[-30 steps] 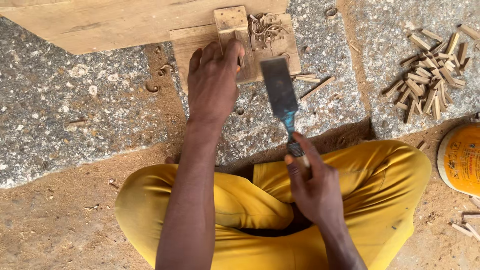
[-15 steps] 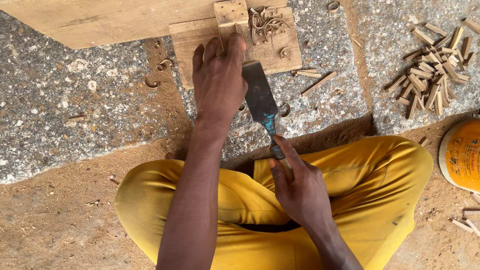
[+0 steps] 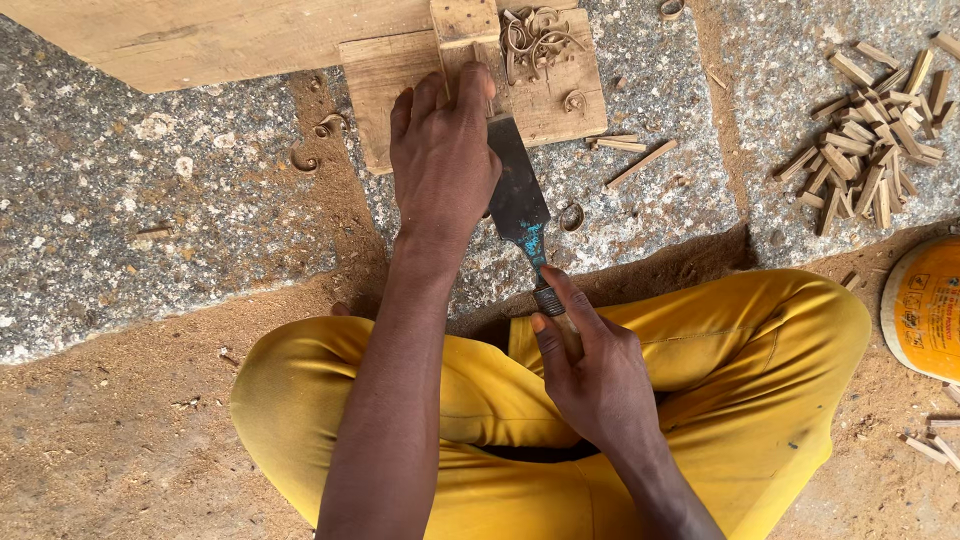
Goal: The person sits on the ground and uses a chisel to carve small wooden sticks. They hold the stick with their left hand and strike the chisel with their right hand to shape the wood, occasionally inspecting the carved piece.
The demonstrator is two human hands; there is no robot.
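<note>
I sit cross-legged in yellow trousers [image 3: 780, 380] on a sandy floor. My left hand [image 3: 442, 160] presses down on a small wooden piece [image 3: 462, 22] that stands on a flat wooden board [image 3: 385, 75]. My right hand [image 3: 590, 370] grips the handle of a wide-bladed chisel [image 3: 515, 185]. The dark blade lies just right of my left hand, its edge pointing at the small piece; the tip is hidden by my fingers. Curled wood shavings [image 3: 535, 35] lie on the board beside the piece.
A long plank [image 3: 200, 40] lies along the top left on grey stone slabs [image 3: 150, 200]. A pile of short wooden sticks [image 3: 870, 150] sits at the right. An orange-yellow round container [image 3: 925, 305] stands at the right edge. Loose sticks and shavings [image 3: 640, 160] are scattered about.
My right hand has pushed the chisel forward and leftward, so the blade now lies close against my left hand. My left hand stays on the small wooden piece.
</note>
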